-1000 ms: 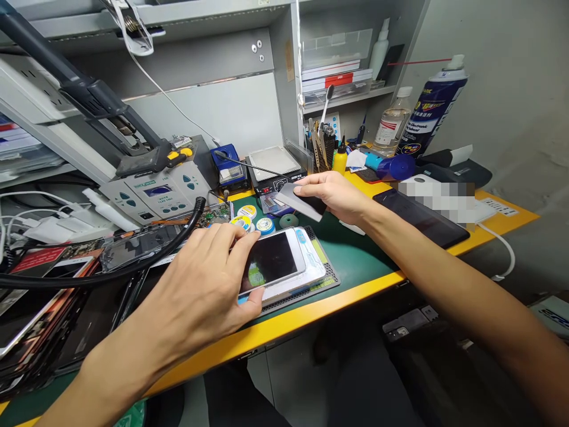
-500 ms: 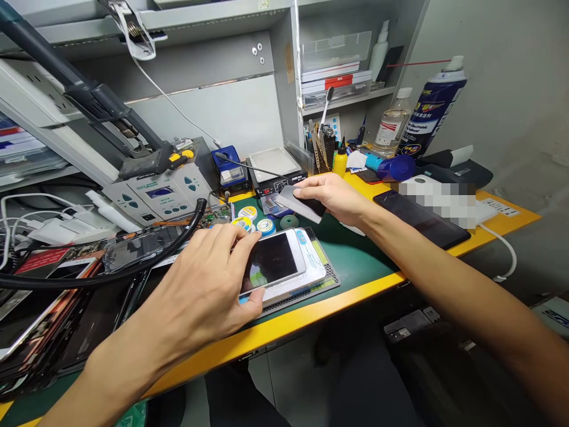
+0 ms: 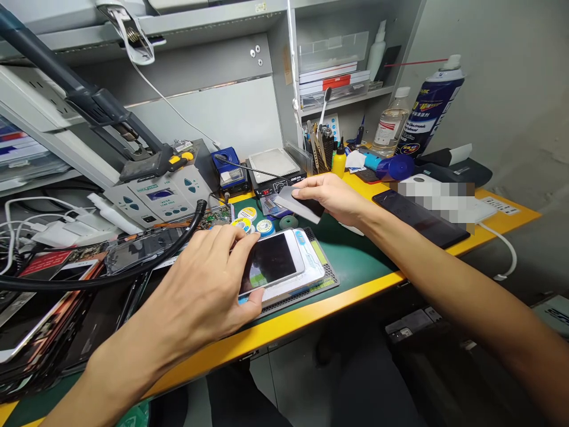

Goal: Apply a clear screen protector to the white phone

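Note:
A white-framed smartphone lies screen up, its black glass showing a greenish reflection. Under it is a white block with blue markings, set on a grey perforated mat. My left hand grips the phone's left end, thumb at the near edge and fingers at the far edge; the hand hides that end. Beyond and to the right, above the table, my right hand pinches a thin, flat grey-and-black sheet between thumb and fingers. The sheet is apart from the phone.
Solder spools sit just behind the phone. A soldering station and a thick black hose occupy the left, near stacked phone parts. A dark tablet-like panel and a spray can are on the right.
Both hands keep their grips, and the phone and sheet stay in place. Only the camera view has shifted slightly.

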`<state>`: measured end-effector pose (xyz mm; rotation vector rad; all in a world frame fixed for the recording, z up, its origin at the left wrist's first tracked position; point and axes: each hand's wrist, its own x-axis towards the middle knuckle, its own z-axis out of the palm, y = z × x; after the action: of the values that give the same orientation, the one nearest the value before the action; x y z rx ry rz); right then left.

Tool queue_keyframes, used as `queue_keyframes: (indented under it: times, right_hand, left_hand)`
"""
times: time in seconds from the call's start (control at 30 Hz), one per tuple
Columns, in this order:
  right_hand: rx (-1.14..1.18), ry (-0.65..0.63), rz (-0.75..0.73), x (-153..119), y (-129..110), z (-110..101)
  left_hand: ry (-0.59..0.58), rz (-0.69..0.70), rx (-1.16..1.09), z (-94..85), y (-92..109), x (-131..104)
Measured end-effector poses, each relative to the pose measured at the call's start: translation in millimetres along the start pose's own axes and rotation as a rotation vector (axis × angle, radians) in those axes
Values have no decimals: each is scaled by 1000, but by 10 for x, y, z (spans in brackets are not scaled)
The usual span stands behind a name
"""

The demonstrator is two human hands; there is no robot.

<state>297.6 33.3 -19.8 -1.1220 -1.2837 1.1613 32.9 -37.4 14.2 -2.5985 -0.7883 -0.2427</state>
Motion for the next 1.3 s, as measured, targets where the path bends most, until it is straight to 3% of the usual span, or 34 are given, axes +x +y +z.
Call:
queue_keyframes:
  times: [0.63, 1.0, 1.3]
  right_hand:
    - [2, -6, 8, 1, 0, -3]
    - [-9, -11, 14, 36, 34, -24]
    - [7, -1, 70, 10, -9, 9]
  left_hand:
    - [-28, -8, -22, -11, -7, 7]
    - [-266, -121, -328, 78, -193, 103]
    - [-296, -135, -398, 109, -253, 85]
